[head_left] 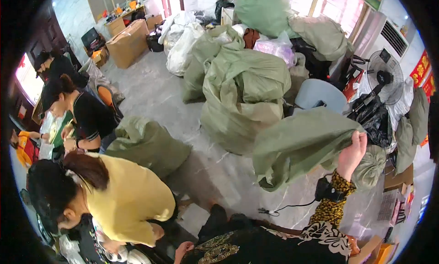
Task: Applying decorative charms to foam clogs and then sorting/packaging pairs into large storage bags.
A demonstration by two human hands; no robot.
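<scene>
My right arm reaches out to the right. At its end my right hand is closed on the upper corner of a green woven sack, fingers pinched over the cloth. The sack hangs loosely to the left of the hand, with folds along its lower edge. A black strap device with a dangling cable is round my right wrist. Low in the picture, close to my black patterned clothing, part of my left hand shows; its fingers are too little visible to read.
Large stuffed green sacks fill the middle and back; another green sack sits left. A grey-blue tub and standing fan are at right. A person in yellow bends close on my left, with several people beyond.
</scene>
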